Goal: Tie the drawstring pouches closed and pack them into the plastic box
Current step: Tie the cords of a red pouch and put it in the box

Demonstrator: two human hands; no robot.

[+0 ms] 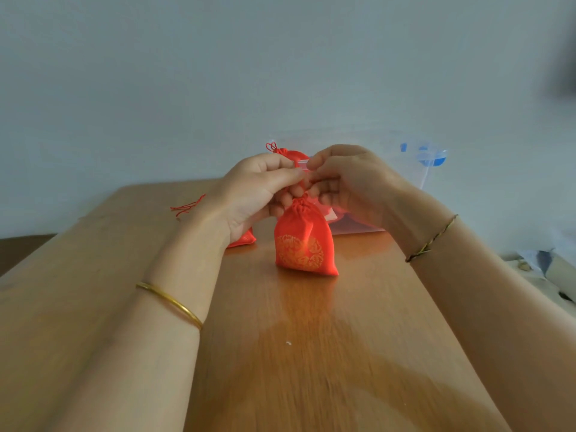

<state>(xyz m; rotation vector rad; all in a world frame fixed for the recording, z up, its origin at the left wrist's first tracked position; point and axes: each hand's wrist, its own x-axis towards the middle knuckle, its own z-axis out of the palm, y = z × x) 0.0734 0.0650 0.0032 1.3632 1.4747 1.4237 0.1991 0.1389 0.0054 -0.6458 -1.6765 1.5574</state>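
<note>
A red drawstring pouch [304,241] with a gold round pattern stands upright on the wooden table [311,338]. Its neck is gathered just under my fingers. My left hand [255,194] and my right hand [346,182] meet above the neck, and both pinch its drawstring; the cord itself is mostly hidden by my fingers. Behind my hands stands a clear plastic box [367,219], and a tied red pouch [286,152] shows in it. Another red pouch [243,240] lies on the table, mostly hidden behind my left wrist.
Loose red cord ends [187,207] lie at the table's far left. The box's blue latch [433,159] shows at the back right. Clutter [542,266] sits beyond the table's right edge. A pale wall stands behind.
</note>
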